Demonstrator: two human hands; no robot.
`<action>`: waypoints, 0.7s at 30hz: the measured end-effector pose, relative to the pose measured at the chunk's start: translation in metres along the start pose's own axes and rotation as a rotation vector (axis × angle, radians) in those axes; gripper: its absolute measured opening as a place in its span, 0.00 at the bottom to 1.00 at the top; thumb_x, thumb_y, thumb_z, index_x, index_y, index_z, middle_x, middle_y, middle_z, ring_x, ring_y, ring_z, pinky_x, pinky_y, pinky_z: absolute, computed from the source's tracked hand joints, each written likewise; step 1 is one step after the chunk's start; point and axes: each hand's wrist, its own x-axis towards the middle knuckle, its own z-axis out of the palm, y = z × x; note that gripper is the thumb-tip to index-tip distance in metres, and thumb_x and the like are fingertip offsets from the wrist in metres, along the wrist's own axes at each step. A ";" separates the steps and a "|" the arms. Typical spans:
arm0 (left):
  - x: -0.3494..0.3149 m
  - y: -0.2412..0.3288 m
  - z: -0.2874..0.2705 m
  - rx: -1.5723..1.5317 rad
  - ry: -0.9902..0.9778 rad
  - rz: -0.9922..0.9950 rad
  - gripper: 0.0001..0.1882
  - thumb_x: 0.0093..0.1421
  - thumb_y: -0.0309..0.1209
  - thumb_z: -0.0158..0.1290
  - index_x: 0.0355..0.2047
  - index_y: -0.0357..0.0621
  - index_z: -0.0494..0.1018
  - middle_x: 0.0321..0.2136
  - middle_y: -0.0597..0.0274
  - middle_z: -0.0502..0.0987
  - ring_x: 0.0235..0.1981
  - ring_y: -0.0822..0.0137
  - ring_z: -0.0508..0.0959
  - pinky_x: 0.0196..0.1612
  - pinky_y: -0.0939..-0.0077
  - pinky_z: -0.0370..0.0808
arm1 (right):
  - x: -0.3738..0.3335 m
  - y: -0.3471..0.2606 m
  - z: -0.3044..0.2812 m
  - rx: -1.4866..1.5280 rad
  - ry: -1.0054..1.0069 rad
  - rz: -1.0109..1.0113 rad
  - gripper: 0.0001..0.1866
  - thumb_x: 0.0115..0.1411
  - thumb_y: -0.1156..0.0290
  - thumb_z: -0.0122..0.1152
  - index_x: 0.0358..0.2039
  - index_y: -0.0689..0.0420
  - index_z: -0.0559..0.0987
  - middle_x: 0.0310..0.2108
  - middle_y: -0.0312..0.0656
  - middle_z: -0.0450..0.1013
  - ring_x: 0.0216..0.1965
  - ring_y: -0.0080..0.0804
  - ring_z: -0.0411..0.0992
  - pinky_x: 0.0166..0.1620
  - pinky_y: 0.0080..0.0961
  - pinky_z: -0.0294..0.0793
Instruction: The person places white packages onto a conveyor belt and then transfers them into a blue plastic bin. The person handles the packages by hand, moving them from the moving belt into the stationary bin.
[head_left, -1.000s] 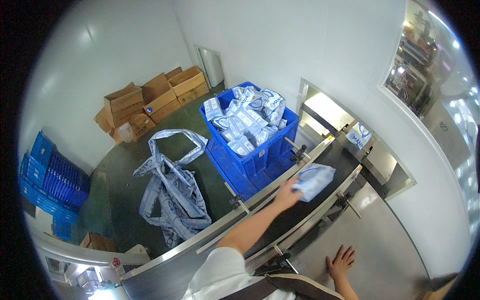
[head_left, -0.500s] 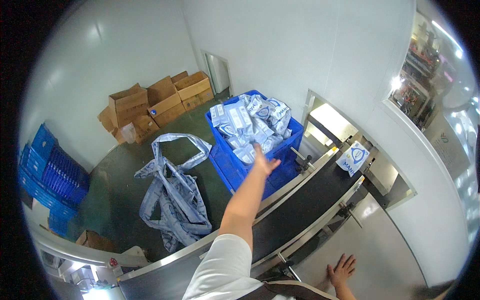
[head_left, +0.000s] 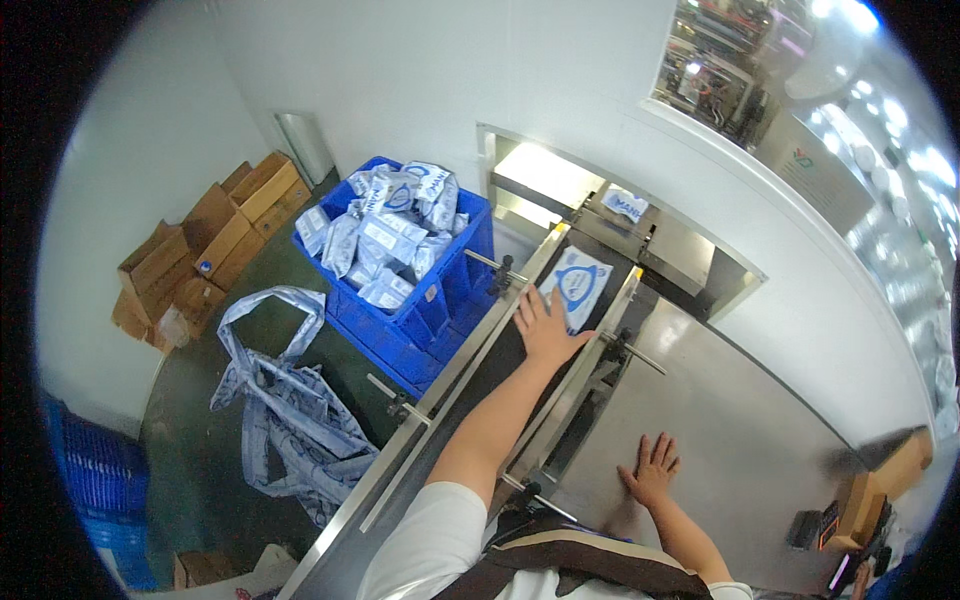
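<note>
A white plastic pouch with blue print (head_left: 581, 284) lies on the black conveyor belt (head_left: 500, 362). My left hand (head_left: 545, 325) reaches along the belt with its fingers spread, at the near edge of this pouch; the fingertips seem to meet it, though I cannot tell whether they press on it. Flat on the steel table (head_left: 720, 400) to the right of the belt rests my right hand (head_left: 653, 470), fingers apart and nothing in it. A second pouch (head_left: 625, 205) sits farther up the line, in the wall opening.
Beyond the left rail, a blue crate (head_left: 450, 290) is heaped with similar pouches. Strips of printed film (head_left: 290, 410) lie on the green floor. Open cardboard boxes (head_left: 215, 225) and stacked blue crates (head_left: 100, 470) stand farther left. Clamped metal rods (head_left: 640, 358) jut from the rails.
My left hand has moved from above the blue crate to the belt. The first pouch has come nearer along the belt, and another shows behind it. The view has turned right.
</note>
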 end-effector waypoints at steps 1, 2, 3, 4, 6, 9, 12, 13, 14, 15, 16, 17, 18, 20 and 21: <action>-0.001 0.002 -0.003 0.024 -0.082 -0.038 0.52 0.39 0.55 0.61 0.60 0.45 0.50 0.57 0.32 0.47 0.58 0.36 0.49 0.56 0.42 0.47 | 0.000 0.001 0.003 0.000 0.019 0.001 0.46 0.50 0.39 0.50 0.63 0.48 0.48 0.64 0.56 0.29 0.64 0.59 0.25 0.57 0.63 0.28; -0.002 0.003 -0.007 0.049 -0.162 -0.079 0.52 0.39 0.54 0.62 0.61 0.49 0.50 0.57 0.33 0.47 0.57 0.36 0.49 0.56 0.41 0.47 | -0.001 0.004 0.005 -0.002 0.038 -0.001 0.46 0.50 0.39 0.50 0.63 0.47 0.48 0.64 0.56 0.29 0.64 0.59 0.25 0.57 0.63 0.28; -0.005 -0.001 -0.011 0.095 -0.211 -0.086 0.51 0.39 0.51 0.62 0.61 0.54 0.50 0.56 0.34 0.48 0.55 0.35 0.53 0.56 0.44 0.51 | -0.001 0.004 0.005 -0.004 0.041 0.003 0.46 0.49 0.39 0.50 0.63 0.47 0.48 0.64 0.56 0.29 0.64 0.58 0.25 0.57 0.63 0.28; -0.009 -0.008 -0.014 0.031 -0.244 -0.098 0.51 0.39 0.50 0.62 0.61 0.54 0.49 0.56 0.34 0.47 0.54 0.35 0.53 0.55 0.46 0.53 | -0.001 0.004 0.006 -0.006 0.044 0.007 0.46 0.49 0.39 0.51 0.63 0.47 0.48 0.64 0.56 0.29 0.64 0.58 0.26 0.57 0.63 0.28; -0.023 -0.025 -0.023 -0.095 -0.303 -0.126 0.51 0.39 0.48 0.62 0.62 0.54 0.48 0.57 0.33 0.45 0.53 0.34 0.54 0.53 0.50 0.58 | 0.000 0.004 0.007 -0.009 0.062 0.010 0.46 0.49 0.39 0.52 0.63 0.46 0.48 0.64 0.56 0.29 0.64 0.58 0.26 0.57 0.62 0.28; -0.049 -0.078 -0.045 -1.259 -0.459 -0.646 0.39 0.44 0.50 0.53 0.56 0.52 0.59 0.50 0.46 0.62 0.48 0.46 0.65 0.44 0.55 0.67 | 0.002 0.002 0.010 -0.001 0.080 0.006 0.47 0.48 0.39 0.52 0.63 0.46 0.48 0.64 0.55 0.30 0.64 0.58 0.26 0.57 0.62 0.27; -0.077 -0.095 -0.084 -2.203 -0.558 -0.810 0.34 0.46 0.55 0.44 0.52 0.52 0.64 0.45 0.59 0.71 0.43 0.55 0.71 0.39 0.57 0.69 | 0.001 0.003 0.007 0.010 0.039 0.005 0.47 0.48 0.40 0.53 0.63 0.46 0.48 0.65 0.55 0.30 0.64 0.58 0.26 0.57 0.62 0.27; -0.079 -0.101 -0.095 -2.232 -0.503 -0.696 0.34 0.48 0.54 0.42 0.53 0.51 0.63 0.47 0.59 0.70 0.45 0.55 0.70 0.38 0.58 0.69 | 0.001 0.003 0.006 0.017 0.027 0.008 0.47 0.48 0.40 0.53 0.63 0.46 0.48 0.65 0.55 0.30 0.64 0.58 0.26 0.57 0.63 0.27; -0.072 -0.106 -0.103 -2.258 -0.381 -0.683 0.34 0.49 0.53 0.42 0.53 0.50 0.63 0.48 0.58 0.69 0.45 0.54 0.70 0.39 0.58 0.69 | 0.000 0.001 0.004 0.024 0.014 0.011 0.47 0.48 0.40 0.53 0.63 0.46 0.48 0.65 0.55 0.30 0.64 0.57 0.26 0.57 0.63 0.27; -0.059 -0.102 -0.121 -2.285 -0.250 -0.660 0.34 0.49 0.53 0.41 0.53 0.49 0.62 0.49 0.57 0.68 0.45 0.54 0.70 0.40 0.57 0.69 | -0.002 -0.005 -0.010 0.070 -0.073 0.033 0.48 0.48 0.46 0.55 0.63 0.51 0.46 0.64 0.56 0.27 0.64 0.57 0.23 0.57 0.62 0.26; -0.044 -0.100 -0.135 -2.310 -0.129 -0.632 0.34 0.50 0.52 0.41 0.54 0.48 0.62 0.50 0.56 0.68 0.46 0.53 0.70 0.41 0.57 0.69 | -0.001 -0.006 -0.012 0.060 -0.047 0.026 0.47 0.48 0.45 0.55 0.63 0.51 0.47 0.64 0.56 0.28 0.64 0.57 0.24 0.57 0.62 0.27; -0.022 -0.119 -0.133 -2.405 -0.135 -0.388 0.33 0.51 0.51 0.42 0.54 0.47 0.62 0.50 0.55 0.67 0.47 0.52 0.69 0.45 0.56 0.69 | -0.002 -0.004 -0.008 0.052 -0.022 0.021 0.47 0.48 0.43 0.54 0.63 0.51 0.48 0.64 0.56 0.29 0.64 0.58 0.25 0.57 0.63 0.28; 0.007 -0.119 -0.139 -2.540 -0.019 -0.353 0.32 0.52 0.49 0.43 0.53 0.46 0.62 0.50 0.54 0.67 0.47 0.52 0.69 0.47 0.54 0.68 | -0.003 -0.002 -0.005 0.042 -0.003 0.025 0.47 0.48 0.42 0.53 0.63 0.50 0.49 0.64 0.56 0.29 0.64 0.58 0.26 0.57 0.63 0.30; 0.051 -0.162 -0.115 -2.548 0.482 -0.631 0.36 0.54 0.55 0.40 0.57 0.46 0.55 0.53 0.51 0.62 0.52 0.48 0.63 0.52 0.46 0.62 | -0.006 -0.006 -0.002 0.033 -0.007 0.018 0.47 0.48 0.43 0.54 0.62 0.53 0.50 0.64 0.57 0.29 0.64 0.58 0.25 0.57 0.64 0.30; 0.066 -0.163 -0.109 -2.451 0.628 -1.076 0.41 0.55 0.60 0.37 0.60 0.47 0.46 0.56 0.50 0.58 0.53 0.46 0.61 0.53 0.43 0.60 | -0.007 -0.004 -0.001 0.031 -0.006 0.018 0.47 0.48 0.43 0.54 0.62 0.53 0.50 0.64 0.58 0.29 0.64 0.58 0.25 0.57 0.64 0.30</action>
